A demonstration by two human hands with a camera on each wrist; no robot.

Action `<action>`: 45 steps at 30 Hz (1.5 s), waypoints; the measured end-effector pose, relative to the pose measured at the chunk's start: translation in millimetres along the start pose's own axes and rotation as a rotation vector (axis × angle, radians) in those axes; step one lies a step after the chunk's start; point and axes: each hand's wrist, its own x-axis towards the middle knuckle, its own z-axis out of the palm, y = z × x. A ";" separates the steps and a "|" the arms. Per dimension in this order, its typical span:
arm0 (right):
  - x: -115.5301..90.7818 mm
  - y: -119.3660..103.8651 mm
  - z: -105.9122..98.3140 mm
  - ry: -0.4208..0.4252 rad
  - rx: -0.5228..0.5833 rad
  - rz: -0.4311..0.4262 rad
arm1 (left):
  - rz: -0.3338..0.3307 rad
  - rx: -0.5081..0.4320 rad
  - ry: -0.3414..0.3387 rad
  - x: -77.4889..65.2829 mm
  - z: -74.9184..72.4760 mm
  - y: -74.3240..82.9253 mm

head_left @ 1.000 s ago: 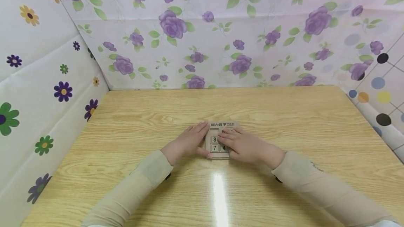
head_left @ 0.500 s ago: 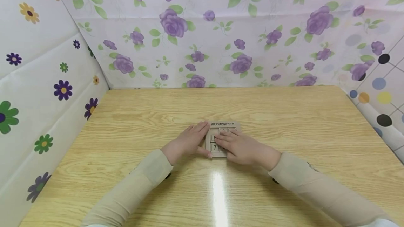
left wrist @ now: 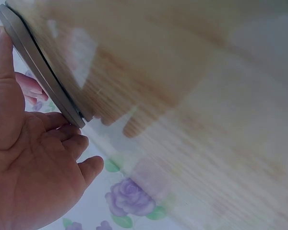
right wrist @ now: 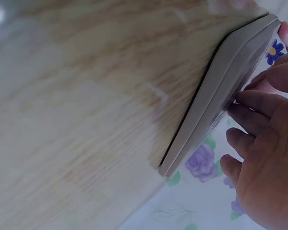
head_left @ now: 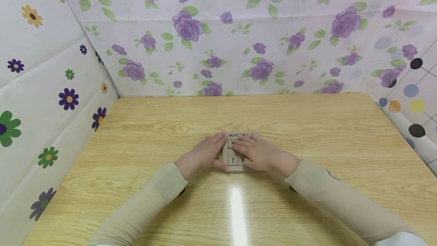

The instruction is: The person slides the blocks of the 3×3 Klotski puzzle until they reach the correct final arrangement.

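A sliding number puzzle (head_left: 237,169) lies flat on the table, a pale board with numbered square tiles. My left hand (head_left: 203,153) holds its left side, thumb at the near corner and fingers along the far end. The left wrist view shows the board's edge (left wrist: 41,67) between that thumb and the fingers. Over the tiles lies my right hand (head_left: 261,154), its fingertips touching a tile (head_left: 230,143) at the top left. A gap shows beneath that tile, with the 7 tile (head_left: 233,161) below. The right hand hides most other tiles.
The wood-grain table (head_left: 164,124) reaches back to a purple-flowered cloth (head_left: 211,48). A daisy-patterned cloth (head_left: 34,124) stands on the left and a dotted cloth (head_left: 420,90) on the right. Light reflects off the tabletop near the front.
The tile at the left of the middle row has moved up into the top-left space, leaving a gap beneath. My right hand has shifted slightly left; the left hand has stayed put.
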 end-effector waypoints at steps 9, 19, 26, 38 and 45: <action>-13.4 -9.7 3.4 0.018 -0.027 -0.036 | 0.000 -0.001 -0.002 1.1 1.5 -0.5; -29.2 -23.6 6.6 0.028 -0.070 -0.100 | -0.005 -0.016 0.001 -0.3 0.1 -0.4; -30.9 -25.5 10.3 0.014 -0.064 -0.097 | -0.006 -0.017 -0.003 -0.1 -0.7 0.8; -21.8 -17.5 9.6 0.025 -0.055 -0.059 | -0.005 -0.015 -0.008 -0.2 -0.5 0.9; -15.0 -13.9 7.4 0.007 -0.045 -0.028 | -0.001 -0.011 -0.003 -0.8 -0.7 0.7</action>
